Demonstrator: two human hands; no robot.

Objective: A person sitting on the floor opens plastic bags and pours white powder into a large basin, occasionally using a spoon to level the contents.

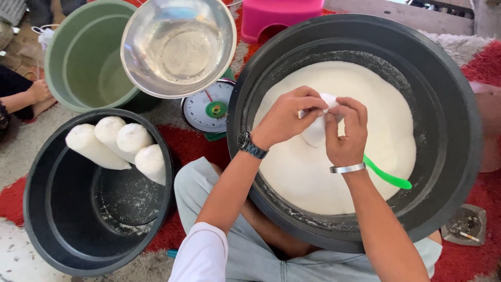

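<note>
Black basin (pixel 454 136) rim around both hands

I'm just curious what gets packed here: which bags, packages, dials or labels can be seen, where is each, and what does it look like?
Small bag: clear plastic, white powder inside, pinched at its top by the left hand and right hand over the big black tub.
Filled bags: four white, sausage-shaped, leaning inside the smaller black tub.
Scale dial: round, white face, green centre label, red needle, between the tubs.
</note>
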